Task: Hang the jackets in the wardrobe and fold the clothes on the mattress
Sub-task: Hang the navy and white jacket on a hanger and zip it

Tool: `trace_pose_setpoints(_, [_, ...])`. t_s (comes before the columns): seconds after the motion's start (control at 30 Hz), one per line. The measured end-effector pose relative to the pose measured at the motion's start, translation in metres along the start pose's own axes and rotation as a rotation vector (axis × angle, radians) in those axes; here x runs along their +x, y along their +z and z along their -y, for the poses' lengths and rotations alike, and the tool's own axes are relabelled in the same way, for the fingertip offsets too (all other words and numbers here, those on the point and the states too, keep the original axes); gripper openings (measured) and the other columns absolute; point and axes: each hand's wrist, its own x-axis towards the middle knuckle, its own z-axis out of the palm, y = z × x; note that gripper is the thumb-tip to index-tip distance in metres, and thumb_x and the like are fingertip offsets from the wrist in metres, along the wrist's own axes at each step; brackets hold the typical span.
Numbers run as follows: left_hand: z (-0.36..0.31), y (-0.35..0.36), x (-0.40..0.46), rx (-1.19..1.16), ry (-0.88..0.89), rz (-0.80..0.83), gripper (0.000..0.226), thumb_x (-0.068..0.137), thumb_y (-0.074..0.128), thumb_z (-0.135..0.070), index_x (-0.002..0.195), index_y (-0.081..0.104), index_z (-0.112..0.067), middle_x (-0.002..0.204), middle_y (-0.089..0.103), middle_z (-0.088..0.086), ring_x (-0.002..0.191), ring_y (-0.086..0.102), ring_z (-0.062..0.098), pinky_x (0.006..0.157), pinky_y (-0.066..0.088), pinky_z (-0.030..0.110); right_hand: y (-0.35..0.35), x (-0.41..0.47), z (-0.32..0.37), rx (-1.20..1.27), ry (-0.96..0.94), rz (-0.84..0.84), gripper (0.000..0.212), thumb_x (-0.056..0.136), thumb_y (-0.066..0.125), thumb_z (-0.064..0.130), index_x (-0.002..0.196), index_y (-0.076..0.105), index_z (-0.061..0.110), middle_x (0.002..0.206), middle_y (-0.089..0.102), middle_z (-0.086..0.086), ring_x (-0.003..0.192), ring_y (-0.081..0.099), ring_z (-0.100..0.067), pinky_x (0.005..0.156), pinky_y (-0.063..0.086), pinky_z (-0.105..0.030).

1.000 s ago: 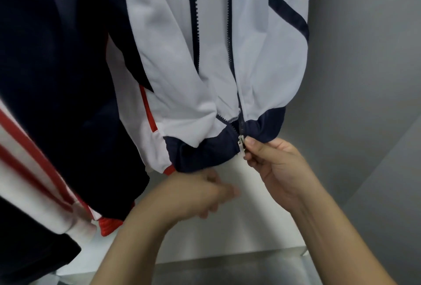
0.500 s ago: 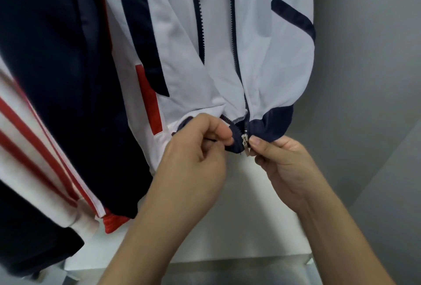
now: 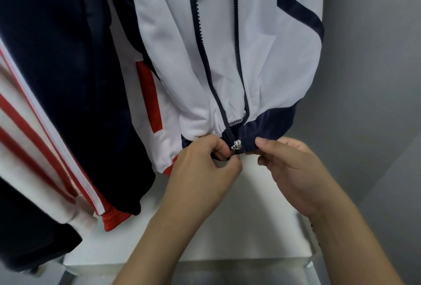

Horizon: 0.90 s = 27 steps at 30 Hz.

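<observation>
White jacket (image 3: 268, 61) hanging in the wardrobe, zip open along its length, navy hem band at the bottom. Left hand (image 3: 205, 166) curled, pinching the hem left of the zip, fingertips at the metal zip slider (image 3: 236, 145). Right hand (image 3: 293, 170) curled, pinching the navy hem just right of the slider. Dark navy jacket (image 3: 57, 68) hanging beside it at left (red and white stripes on its sleeve). White wardrobe floor (image 3: 250, 227) below.
</observation>
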Motion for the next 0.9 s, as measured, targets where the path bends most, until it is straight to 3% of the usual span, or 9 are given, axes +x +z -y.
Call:
trace_pose_setpoints(0.13, [-0.001,0.003,-0.001,0.138,0.094,-0.004,0.011,0.081,0.066,-0.031,0.074,0.058,-0.028,0.076,0.059,-0.013,0.067,0.053,0.003,0.06,0.036,0.017,0.0,0.0,-0.001,-0.059,0.011,-0.007,0.053,0.074,0.069,0.029,0.105,0.064,-0.014,0.109,0.07,-0.02,0.085,0.06,-0.012,0.075,0.038,-0.027])
trace_pose_setpoints(0.23, [-0.002,0.004,-0.001,0.234,0.131,0.011,0.013,0.084,0.06,-0.032,0.076,0.052,-0.025,0.08,0.055,-0.008,0.067,0.051,0.011,0.059,0.042,0.025,0.001,0.001,-0.003,-0.095,0.009,-0.046,0.063,0.067,0.075,0.038,0.1,0.063,-0.014,0.1,0.072,-0.014,0.085,0.061,-0.011,0.078,0.038,-0.028])
trace_pose_setpoints(0.3, [-0.003,0.006,-0.002,0.34,0.147,-0.023,0.016,0.085,0.056,-0.03,0.076,0.047,-0.022,0.077,0.051,-0.006,0.066,0.049,0.014,0.059,0.042,0.029,0.001,0.003,-0.005,-0.113,0.015,-0.063,0.049,0.071,0.072,0.036,0.092,0.066,-0.008,0.095,0.073,-0.01,0.084,0.061,-0.012,0.08,0.038,-0.03])
trace_pose_setpoints(0.47, [-0.005,0.007,-0.005,0.531,0.268,-0.133,0.022,0.089,0.04,-0.033,0.07,0.034,-0.023,0.063,0.04,-0.006,0.048,0.041,0.018,0.042,0.035,0.03,0.001,0.004,-0.002,-0.151,0.034,-0.09,0.02,0.071,0.072,0.039,0.072,0.076,0.019,0.086,0.073,-0.005,0.079,0.056,-0.013,0.081,0.039,-0.032])
trace_pose_setpoints(0.6, [-0.033,-0.003,-0.005,0.716,0.25,-0.01,0.024,0.102,0.03,-0.036,0.081,0.033,-0.024,0.069,0.042,-0.003,0.058,0.046,0.023,0.054,0.041,0.034,-0.004,0.002,0.006,-0.155,0.0,-0.131,0.018,0.067,0.082,0.038,0.064,0.073,0.022,0.081,0.07,-0.007,0.074,0.053,-0.013,0.079,0.041,-0.032])
trace_pose_setpoints(0.73, [-0.076,-0.009,0.017,0.947,0.316,0.005,0.02,0.1,0.036,-0.034,0.083,0.033,-0.023,0.069,0.033,-0.003,0.061,0.035,0.021,0.049,0.018,0.031,-0.004,0.006,0.007,-0.018,-0.024,-0.164,0.016,0.075,0.071,0.03,0.066,0.07,0.017,0.084,0.07,-0.013,0.081,0.057,-0.022,0.072,0.04,-0.032])
trace_pose_setpoints(0.8, [-0.086,-0.01,0.035,0.952,0.371,0.091,0.024,0.099,0.038,-0.036,0.079,0.038,-0.022,0.07,0.037,-0.003,0.072,0.041,0.022,0.052,0.022,0.032,-0.005,0.007,0.01,0.058,-0.036,-0.158,0.015,0.082,0.071,0.022,0.076,0.067,0.009,0.083,0.071,-0.011,0.079,0.058,-0.02,0.068,0.038,-0.03])
trace_pose_setpoints(0.9, [-0.086,-0.011,0.053,0.873,0.375,0.254,0.031,0.097,0.041,-0.033,0.069,0.038,-0.022,0.07,0.047,-0.003,0.079,0.052,0.027,0.061,0.034,0.033,-0.006,0.003,0.015,0.007,-0.064,-0.112,0.02,0.081,0.071,0.027,0.082,0.067,0.007,0.081,0.066,-0.008,0.076,0.053,-0.016,0.068,0.037,-0.027])
